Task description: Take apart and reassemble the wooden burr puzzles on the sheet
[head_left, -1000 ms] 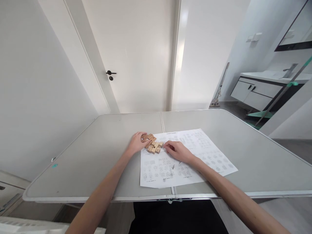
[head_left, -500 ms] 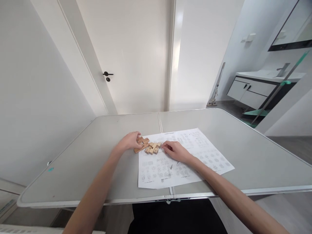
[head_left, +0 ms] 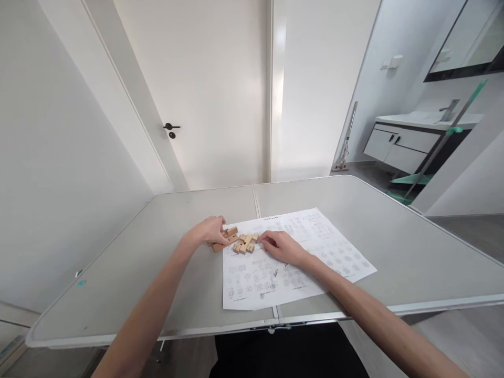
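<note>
A cluster of small wooden puzzle blocks lies at the upper left corner of a printed sheet of diagrams on the grey folding table. My left hand is curled round a separate group of wooden pieces just left of the sheet's edge, on the bare table. My right hand rests on the paper with fingers bent, its fingertips touching the right side of the block cluster.
A seam runs down the table's middle. Behind stands a white door with a black handle. At the right are a vanity cabinet with sink, a green-handled mop and a mirror.
My left hand has pulled some wooden pieces leftward off the sheet, apart from the main cluster. My right hand stayed at the cluster. The view has shifted a little.
</note>
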The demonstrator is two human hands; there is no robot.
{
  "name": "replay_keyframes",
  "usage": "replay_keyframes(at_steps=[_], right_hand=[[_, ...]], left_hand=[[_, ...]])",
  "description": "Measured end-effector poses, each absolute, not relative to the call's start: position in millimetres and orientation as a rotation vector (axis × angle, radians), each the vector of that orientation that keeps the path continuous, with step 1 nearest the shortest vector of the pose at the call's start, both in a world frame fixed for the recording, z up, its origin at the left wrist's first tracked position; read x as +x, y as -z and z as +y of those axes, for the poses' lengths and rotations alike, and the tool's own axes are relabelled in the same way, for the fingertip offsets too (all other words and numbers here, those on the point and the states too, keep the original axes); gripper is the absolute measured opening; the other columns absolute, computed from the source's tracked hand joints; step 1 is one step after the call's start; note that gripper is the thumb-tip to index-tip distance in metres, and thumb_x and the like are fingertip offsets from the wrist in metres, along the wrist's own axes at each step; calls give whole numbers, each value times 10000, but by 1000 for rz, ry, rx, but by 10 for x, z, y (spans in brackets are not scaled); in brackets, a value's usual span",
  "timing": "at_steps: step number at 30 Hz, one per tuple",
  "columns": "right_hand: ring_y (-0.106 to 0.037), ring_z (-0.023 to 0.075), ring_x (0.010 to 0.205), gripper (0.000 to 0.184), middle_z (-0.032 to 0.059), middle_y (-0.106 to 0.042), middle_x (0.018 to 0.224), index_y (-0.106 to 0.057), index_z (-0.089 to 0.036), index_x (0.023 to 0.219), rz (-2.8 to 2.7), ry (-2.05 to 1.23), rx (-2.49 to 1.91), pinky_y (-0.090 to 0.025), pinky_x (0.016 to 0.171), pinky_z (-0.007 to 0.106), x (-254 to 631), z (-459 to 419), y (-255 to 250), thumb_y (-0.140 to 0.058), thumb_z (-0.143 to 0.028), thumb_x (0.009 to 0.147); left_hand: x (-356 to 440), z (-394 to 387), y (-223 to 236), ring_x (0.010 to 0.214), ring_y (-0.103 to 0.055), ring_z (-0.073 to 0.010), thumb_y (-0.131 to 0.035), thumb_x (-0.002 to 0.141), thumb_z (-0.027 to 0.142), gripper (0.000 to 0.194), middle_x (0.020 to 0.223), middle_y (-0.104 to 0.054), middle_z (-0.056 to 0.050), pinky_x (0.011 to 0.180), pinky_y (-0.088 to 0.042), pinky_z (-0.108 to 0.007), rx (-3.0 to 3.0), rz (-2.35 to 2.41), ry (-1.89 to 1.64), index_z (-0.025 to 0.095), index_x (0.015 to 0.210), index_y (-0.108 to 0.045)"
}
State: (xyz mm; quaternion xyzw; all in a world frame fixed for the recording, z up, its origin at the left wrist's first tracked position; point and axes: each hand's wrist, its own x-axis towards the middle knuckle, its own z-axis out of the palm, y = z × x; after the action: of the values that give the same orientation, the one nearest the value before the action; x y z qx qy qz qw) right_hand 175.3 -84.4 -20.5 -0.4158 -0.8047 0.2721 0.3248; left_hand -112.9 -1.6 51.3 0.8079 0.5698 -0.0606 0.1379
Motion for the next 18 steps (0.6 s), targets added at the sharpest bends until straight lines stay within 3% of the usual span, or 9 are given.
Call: replay_keyframes(at_steps=[7,12,18], right_hand=[[-584,157,666,210,16,-712,788,-695,-207,1027,-2112,-707,-1082,-410,666,281,1746,-825,214,-491,-257,1014],[-583,158,666,208,18,-711,787,-694,-208,1015,-2110,-702,-1083,-404,664,282,1746,-835,200,-491,-251,1010],[-570,158,652,208,16,-703,778,-694,-211,1000,-2108,-710,-1087,-397,654,285,1740,-841,190,-490,-247,1006]], left_hand=[[-1206,27,-468,1050,-686,-261,-736,605,500,656,1191,-733,-99,769,-498,-273,2233,1658,120,172,1169,-664],[-1187,-24,-524,1037,-680,-260,-748,589,537,712,1207,-727,-101,754,-487,-273,2235,1657,204,172,1197,-678],[-1124,-37,-495,758,-638,-221,-743,576,519,440,861,-735,-67,578,-371,-280,2282,1674,275,198,876,-738]])
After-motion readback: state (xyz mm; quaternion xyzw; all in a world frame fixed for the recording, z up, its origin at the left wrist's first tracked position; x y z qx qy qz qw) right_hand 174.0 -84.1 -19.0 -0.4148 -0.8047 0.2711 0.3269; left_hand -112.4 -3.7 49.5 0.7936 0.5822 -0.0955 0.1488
